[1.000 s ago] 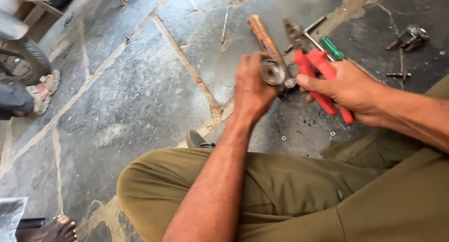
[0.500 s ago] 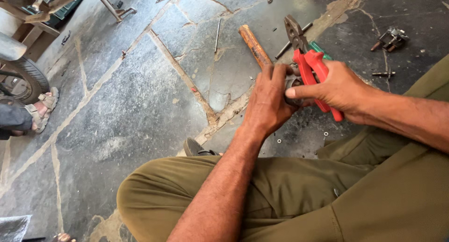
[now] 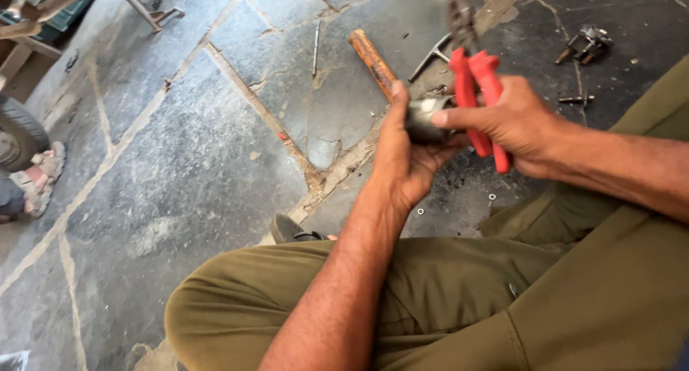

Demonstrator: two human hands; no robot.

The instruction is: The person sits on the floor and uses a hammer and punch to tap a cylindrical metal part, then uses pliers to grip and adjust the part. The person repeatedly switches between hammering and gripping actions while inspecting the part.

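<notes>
My left hand cups a small round grey metal part from below, thumb raised along its side. My right hand grips red-handled pliers with the jaws pointing up and away, blurred. Its forefinger reaches across to touch the metal part. Both hands meet above my bent knee in olive trousers. A hammer with a brown wooden handle lies on the stone floor just beyond my left hand.
Small metal parts and a bolt lie on the dark floor at the far right. A thin rod lies near the hammer. A tyre and another person's sandalled foot are at the left edge.
Both hands have drawn closer to me and lower in view. The pliers have tipped more upright, and my right forefinger now reaches onto the metal part.
</notes>
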